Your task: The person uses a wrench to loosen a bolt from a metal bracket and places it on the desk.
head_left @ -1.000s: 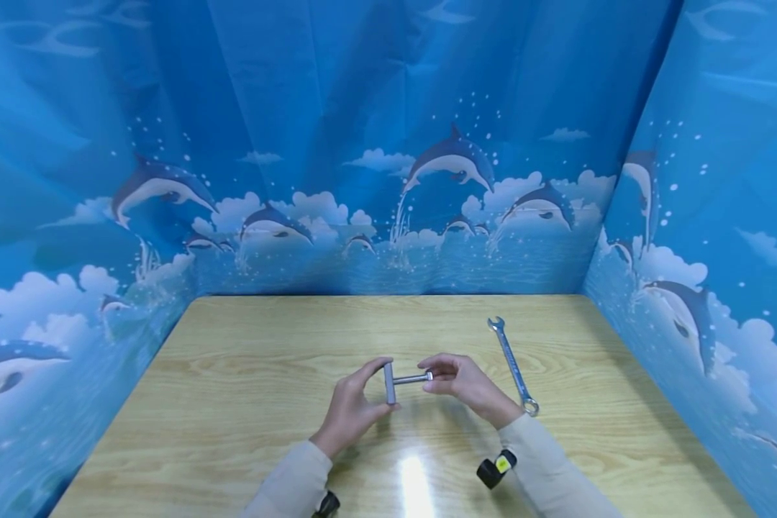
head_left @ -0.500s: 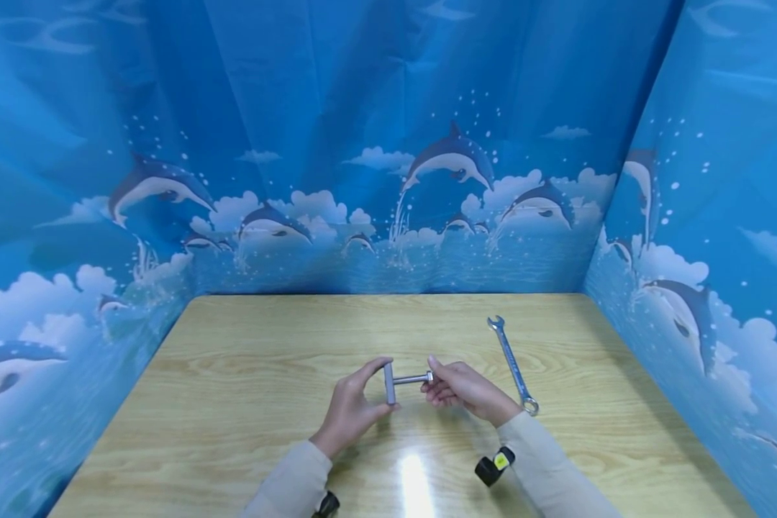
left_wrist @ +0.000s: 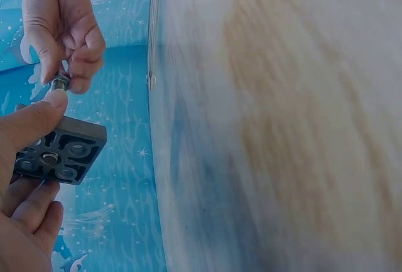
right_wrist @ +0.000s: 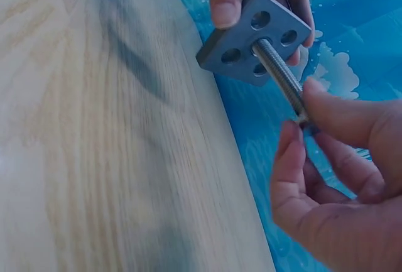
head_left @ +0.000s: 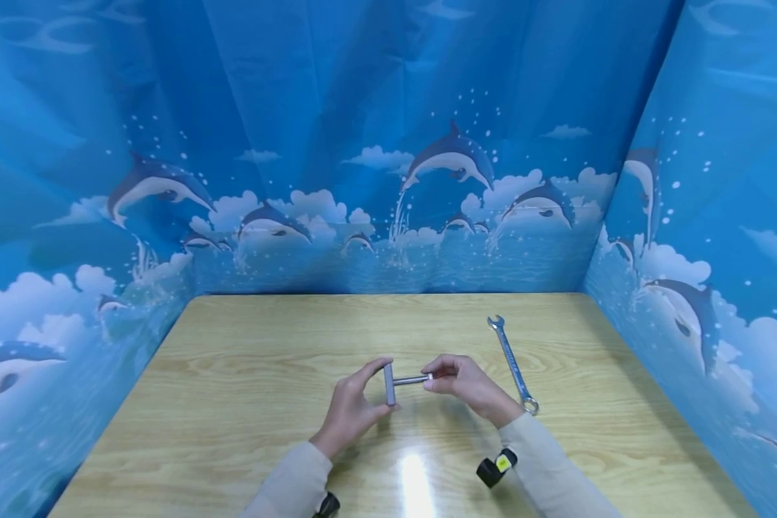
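My left hand (head_left: 352,406) grips a square grey metal plate (head_left: 389,383) by opposite edges, thumb on one side and fingers on the other. Round holes pierce the plate near its corners, as the right wrist view shows. From its centre a threaded bolt (right_wrist: 279,71) sticks out toward my right hand (head_left: 462,388). The thumb and fingertips of that hand pinch the bolt's far hex end (left_wrist: 60,81), mostly covering it. Both hands hold the assembly above the wooden table, with the plate on edge and the bolt roughly level.
A combination wrench (head_left: 513,363) lies on the wooden table (head_left: 265,338), just beyond my right wrist. Blue dolphin-print curtains (head_left: 337,144) stand along the table's back and sides. Black wrist cameras (head_left: 490,473) sit at my sleeves.
My right hand's thumb and fingers have rolled around the bolt's end and back, the thumb on top half a second ago and lower now. The left hand and plate stay in place.
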Action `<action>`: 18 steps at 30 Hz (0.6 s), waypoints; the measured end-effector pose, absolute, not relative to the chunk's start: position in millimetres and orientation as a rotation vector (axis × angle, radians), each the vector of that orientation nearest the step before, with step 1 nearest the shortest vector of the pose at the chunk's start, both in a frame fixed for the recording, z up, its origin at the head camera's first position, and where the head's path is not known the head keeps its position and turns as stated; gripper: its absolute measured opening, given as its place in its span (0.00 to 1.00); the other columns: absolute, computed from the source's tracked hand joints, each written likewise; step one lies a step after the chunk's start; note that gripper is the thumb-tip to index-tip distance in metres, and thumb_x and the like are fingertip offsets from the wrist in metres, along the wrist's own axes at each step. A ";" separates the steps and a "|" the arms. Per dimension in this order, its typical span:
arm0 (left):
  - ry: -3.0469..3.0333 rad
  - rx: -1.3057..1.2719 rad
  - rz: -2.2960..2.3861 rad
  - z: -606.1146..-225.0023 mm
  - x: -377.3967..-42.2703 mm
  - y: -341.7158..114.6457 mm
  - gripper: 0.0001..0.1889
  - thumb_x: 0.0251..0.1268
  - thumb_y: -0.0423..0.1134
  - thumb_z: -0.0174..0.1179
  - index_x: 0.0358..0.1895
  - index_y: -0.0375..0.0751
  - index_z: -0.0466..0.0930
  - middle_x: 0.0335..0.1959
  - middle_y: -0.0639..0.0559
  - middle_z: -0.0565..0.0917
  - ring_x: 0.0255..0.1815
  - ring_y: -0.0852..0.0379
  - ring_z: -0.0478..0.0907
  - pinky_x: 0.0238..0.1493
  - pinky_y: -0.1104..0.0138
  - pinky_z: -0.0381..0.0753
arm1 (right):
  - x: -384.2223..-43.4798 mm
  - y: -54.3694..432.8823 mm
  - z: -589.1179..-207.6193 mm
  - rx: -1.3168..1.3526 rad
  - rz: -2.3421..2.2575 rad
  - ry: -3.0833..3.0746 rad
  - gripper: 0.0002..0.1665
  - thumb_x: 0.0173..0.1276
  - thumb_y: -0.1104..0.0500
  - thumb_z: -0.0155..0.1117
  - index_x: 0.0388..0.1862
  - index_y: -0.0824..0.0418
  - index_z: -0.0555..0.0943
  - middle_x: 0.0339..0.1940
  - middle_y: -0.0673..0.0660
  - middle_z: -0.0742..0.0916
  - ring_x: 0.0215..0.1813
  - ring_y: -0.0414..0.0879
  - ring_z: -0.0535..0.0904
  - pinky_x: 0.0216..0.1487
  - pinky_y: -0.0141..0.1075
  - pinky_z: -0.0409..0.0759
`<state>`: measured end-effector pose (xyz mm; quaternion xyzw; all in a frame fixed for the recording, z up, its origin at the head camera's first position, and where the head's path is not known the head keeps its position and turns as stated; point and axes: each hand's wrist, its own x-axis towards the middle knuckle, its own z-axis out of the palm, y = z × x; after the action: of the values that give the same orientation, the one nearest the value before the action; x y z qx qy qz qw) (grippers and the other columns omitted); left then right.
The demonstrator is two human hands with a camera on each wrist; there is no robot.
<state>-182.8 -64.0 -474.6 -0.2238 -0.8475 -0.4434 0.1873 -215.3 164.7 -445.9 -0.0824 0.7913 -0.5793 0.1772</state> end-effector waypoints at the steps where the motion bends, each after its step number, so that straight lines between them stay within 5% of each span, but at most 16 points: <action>1: -2.388 -0.628 -1.251 -474.4 -182.7 -63.9 0.42 0.31 0.31 0.80 0.60 0.45 0.75 0.57 0.49 0.81 0.59 0.51 0.77 0.61 0.62 0.78 | -214.8 163.8 -446.0 -0.220 -1.646 2.259 0.20 0.60 0.62 0.69 0.50 0.68 0.79 0.41 0.56 0.83 0.41 0.46 0.79 0.49 0.40 0.82; 12: -2.377 -0.630 -1.255 -472.8 -183.2 -63.6 0.41 0.32 0.32 0.80 0.60 0.42 0.75 0.57 0.48 0.81 0.59 0.50 0.77 0.61 0.61 0.77 | -212.1 159.7 -447.8 -0.216 -1.736 2.285 0.20 0.56 0.70 0.69 0.49 0.71 0.78 0.43 0.62 0.83 0.41 0.46 0.79 0.45 0.33 0.84; 18: -2.380 -0.623 -1.259 -472.9 -182.7 -63.9 0.41 0.32 0.32 0.80 0.60 0.42 0.75 0.57 0.48 0.81 0.59 0.51 0.77 0.61 0.61 0.77 | -211.1 163.3 -446.7 -0.252 -1.683 2.248 0.24 0.60 0.60 0.70 0.55 0.67 0.78 0.49 0.60 0.83 0.46 0.47 0.80 0.52 0.40 0.83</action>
<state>-182.7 -63.9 -472.9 -0.2215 -0.8458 -0.4475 0.1878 -211.1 163.3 -446.7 -0.0883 0.7871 -0.5891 0.1605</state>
